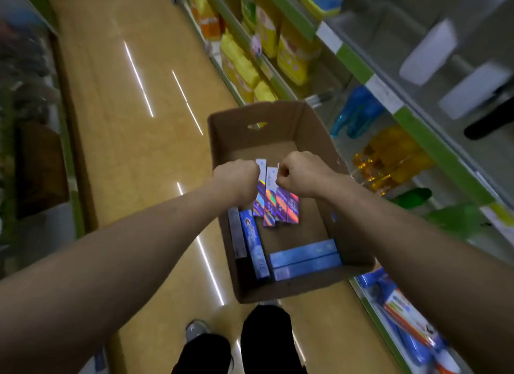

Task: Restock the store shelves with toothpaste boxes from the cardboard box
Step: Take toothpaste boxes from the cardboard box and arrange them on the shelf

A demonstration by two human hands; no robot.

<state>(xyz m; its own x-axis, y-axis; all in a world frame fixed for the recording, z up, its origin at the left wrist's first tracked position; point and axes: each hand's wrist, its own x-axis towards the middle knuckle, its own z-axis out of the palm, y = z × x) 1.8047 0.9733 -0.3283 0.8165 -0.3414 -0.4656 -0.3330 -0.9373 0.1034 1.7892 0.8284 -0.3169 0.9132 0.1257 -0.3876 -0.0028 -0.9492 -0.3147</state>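
An open cardboard box (278, 114) stands on the aisle floor in front of me. Inside lie several holographic purple toothpaste boxes (271, 204) side by side, two blue toothpaste boxes (304, 252) crosswise at the near end, another blue one (254, 245) and a dark one (236, 231) along the left wall. Both my hands reach into the box with curled fingers. My left hand (236, 178) grips the far end of the leftmost holographic box. My right hand (299, 174) grips the far ends of the holographic boxes to the right. My fingertips are hidden.
Store shelves with green edge strips (358, 64) run along the right, holding yellow packs (242, 67), blue bottles (356, 114), orange bottles (389, 156) and green bottles (450, 217). Toothpaste items (403, 318) lie on the low shelf. Another shelf (33, 151) lines the left. My legs (264, 337) stand behind the box.
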